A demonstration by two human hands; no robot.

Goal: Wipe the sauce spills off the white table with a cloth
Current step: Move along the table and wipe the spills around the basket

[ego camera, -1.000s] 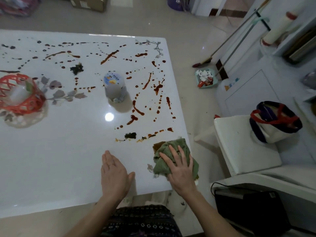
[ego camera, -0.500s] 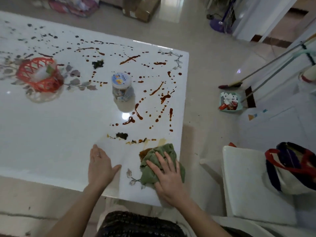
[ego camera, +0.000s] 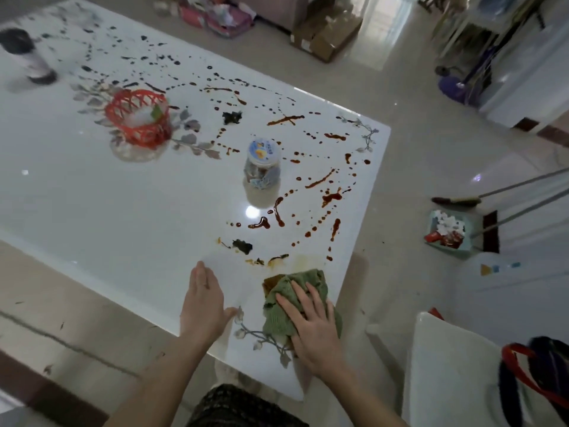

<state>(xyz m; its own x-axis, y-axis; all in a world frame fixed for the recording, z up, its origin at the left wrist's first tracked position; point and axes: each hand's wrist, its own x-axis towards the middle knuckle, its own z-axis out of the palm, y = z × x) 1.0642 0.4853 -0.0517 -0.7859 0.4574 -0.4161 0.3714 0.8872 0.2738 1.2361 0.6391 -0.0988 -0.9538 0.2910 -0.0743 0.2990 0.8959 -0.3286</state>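
- Cloth: soft, limp, bunches easily (one corner sauce-stained); best pressed flat, not pinched.
- Right hand: fingers spread, pressed onto cloth.
- Left hand: flat on table, nothing grasped.

table: left end cut off | dark-capped bottle: blurred | cloth: part under right hand

Pale glossy floor tiles are running all around, catching light that is pouring in from a doorway at the far end. A cardboard box is sitting on the floor there, beside a pink heap of clutter. To the right a broom is leaning over a teal dustpan, and a white chair is standing nearby.
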